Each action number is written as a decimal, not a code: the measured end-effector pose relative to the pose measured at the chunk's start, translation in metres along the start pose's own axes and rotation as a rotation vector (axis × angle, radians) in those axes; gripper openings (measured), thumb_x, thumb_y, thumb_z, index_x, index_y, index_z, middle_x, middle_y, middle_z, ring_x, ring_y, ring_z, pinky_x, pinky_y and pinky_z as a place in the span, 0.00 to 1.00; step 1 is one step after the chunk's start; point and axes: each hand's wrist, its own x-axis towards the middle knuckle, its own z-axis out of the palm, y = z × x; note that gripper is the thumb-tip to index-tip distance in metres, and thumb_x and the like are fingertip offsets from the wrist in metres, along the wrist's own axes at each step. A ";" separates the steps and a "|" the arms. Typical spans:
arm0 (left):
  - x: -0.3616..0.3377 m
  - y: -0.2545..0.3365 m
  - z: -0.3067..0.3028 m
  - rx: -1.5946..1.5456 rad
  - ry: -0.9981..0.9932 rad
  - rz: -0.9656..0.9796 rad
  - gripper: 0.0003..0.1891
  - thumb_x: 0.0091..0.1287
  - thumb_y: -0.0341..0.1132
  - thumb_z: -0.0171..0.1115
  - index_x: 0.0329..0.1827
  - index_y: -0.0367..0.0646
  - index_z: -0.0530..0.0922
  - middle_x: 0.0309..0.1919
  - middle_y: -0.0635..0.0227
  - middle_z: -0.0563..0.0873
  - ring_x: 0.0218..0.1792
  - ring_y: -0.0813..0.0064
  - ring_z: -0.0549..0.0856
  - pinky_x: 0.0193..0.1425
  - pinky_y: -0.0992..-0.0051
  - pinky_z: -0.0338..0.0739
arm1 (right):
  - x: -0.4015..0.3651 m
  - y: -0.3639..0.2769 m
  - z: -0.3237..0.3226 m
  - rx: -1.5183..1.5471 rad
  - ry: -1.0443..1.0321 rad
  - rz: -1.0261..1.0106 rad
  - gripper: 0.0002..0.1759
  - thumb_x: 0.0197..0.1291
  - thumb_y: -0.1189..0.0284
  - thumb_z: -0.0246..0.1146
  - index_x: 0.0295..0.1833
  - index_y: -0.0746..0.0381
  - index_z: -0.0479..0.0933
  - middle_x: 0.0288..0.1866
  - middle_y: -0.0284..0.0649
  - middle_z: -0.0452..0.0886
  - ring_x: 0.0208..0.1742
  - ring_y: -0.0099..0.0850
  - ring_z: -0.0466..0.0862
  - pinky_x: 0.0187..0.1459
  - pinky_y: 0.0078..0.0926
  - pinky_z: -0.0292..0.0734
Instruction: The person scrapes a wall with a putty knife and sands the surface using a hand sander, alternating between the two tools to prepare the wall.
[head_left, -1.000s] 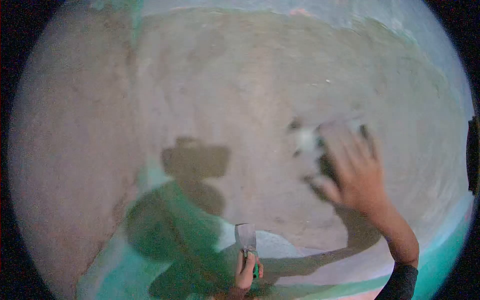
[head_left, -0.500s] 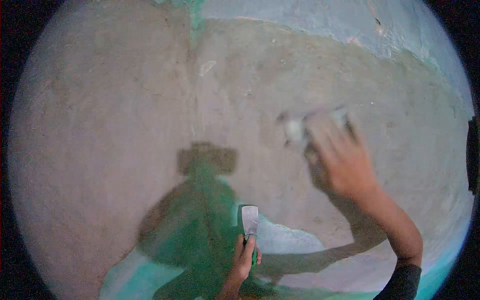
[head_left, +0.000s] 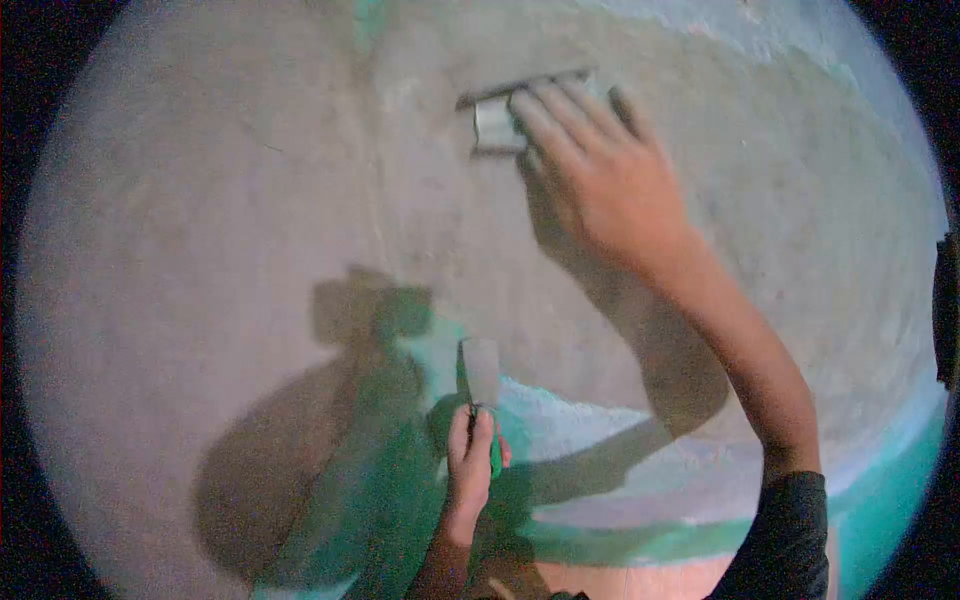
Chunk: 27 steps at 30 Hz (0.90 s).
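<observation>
My right hand [head_left: 610,185] is pressed over a pale flat block with dark edges [head_left: 495,125], fingers curled across its top, up against the brownish wall surface [head_left: 700,150]. Its exact kind is hard to make out under the fingers. Lower down, my left hand [head_left: 472,450] grips a putty knife [head_left: 481,370] by its green handle. The metal blade points upward in front of the wall, overlapping a turquoise painted patch in this view. A dark sleeve [head_left: 775,540] covers my right upper arm.
Pale blue old paint [head_left: 720,25] with a ragged edge borders the brownish coat at the top right. White and turquoise paint [head_left: 560,420] shows low on the wall. Shadows of my head and arms [head_left: 270,460] fall across it.
My right hand has swept up and to the left with the pale block. The left hand with the putty knife sits slightly higher in view, and the view itself has shifted.
</observation>
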 end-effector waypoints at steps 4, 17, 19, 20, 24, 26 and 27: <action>0.001 -0.021 -0.019 -0.030 -0.022 -0.055 0.10 0.76 0.41 0.49 0.42 0.44 0.69 0.30 0.71 0.72 0.22 0.79 0.75 0.23 0.76 0.70 | -0.091 -0.055 0.013 0.122 -0.254 -0.049 0.29 0.60 0.64 0.59 0.68 0.58 0.68 0.69 0.40 0.72 0.71 0.36 0.69 0.72 0.49 0.56; 0.003 -0.027 -0.030 -0.007 -0.085 -0.127 0.10 0.76 0.41 0.50 0.43 0.44 0.69 0.30 0.72 0.73 0.23 0.79 0.75 0.24 0.75 0.70 | -0.261 -0.097 -0.027 0.018 -0.493 0.342 0.31 0.61 0.55 0.60 0.69 0.52 0.70 0.64 0.39 0.75 0.65 0.40 0.73 0.68 0.65 0.54; 0.001 -0.032 -0.035 -0.005 -0.108 -0.120 0.10 0.76 0.43 0.51 0.47 0.45 0.70 0.30 0.72 0.75 0.23 0.78 0.75 0.24 0.75 0.70 | -0.251 -0.108 -0.021 -0.062 -0.426 0.487 0.31 0.61 0.54 0.60 0.69 0.51 0.70 0.64 0.38 0.74 0.64 0.40 0.73 0.68 0.64 0.54; -0.001 -0.031 -0.036 -0.018 -0.099 -0.132 0.10 0.76 0.43 0.50 0.47 0.46 0.70 0.30 0.72 0.75 0.23 0.78 0.75 0.24 0.75 0.70 | -0.249 -0.115 -0.017 0.004 -0.461 0.423 0.31 0.61 0.54 0.60 0.69 0.52 0.70 0.64 0.39 0.74 0.64 0.40 0.73 0.68 0.64 0.54; -0.011 -0.014 -0.034 -0.045 -0.021 -0.143 0.10 0.76 0.43 0.50 0.46 0.46 0.69 0.30 0.71 0.75 0.21 0.78 0.75 0.23 0.75 0.71 | -0.207 -0.112 -0.008 0.116 -0.436 0.317 0.31 0.62 0.54 0.59 0.69 0.54 0.69 0.65 0.40 0.74 0.67 0.39 0.71 0.68 0.63 0.54; -0.011 -0.007 -0.039 -0.038 0.007 -0.107 0.10 0.76 0.43 0.50 0.46 0.46 0.69 0.30 0.71 0.75 0.21 0.78 0.75 0.23 0.74 0.71 | -0.158 -0.086 -0.010 0.029 -0.348 0.381 0.31 0.63 0.55 0.58 0.69 0.55 0.69 0.66 0.40 0.73 0.68 0.39 0.70 0.69 0.61 0.54; -0.011 -0.005 -0.043 -0.028 0.007 -0.073 0.10 0.76 0.43 0.50 0.46 0.45 0.69 0.30 0.71 0.75 0.21 0.77 0.75 0.23 0.74 0.71 | -0.145 -0.083 -0.002 0.041 -0.318 0.349 0.31 0.64 0.55 0.58 0.69 0.55 0.69 0.67 0.40 0.73 0.68 0.39 0.70 0.69 0.60 0.54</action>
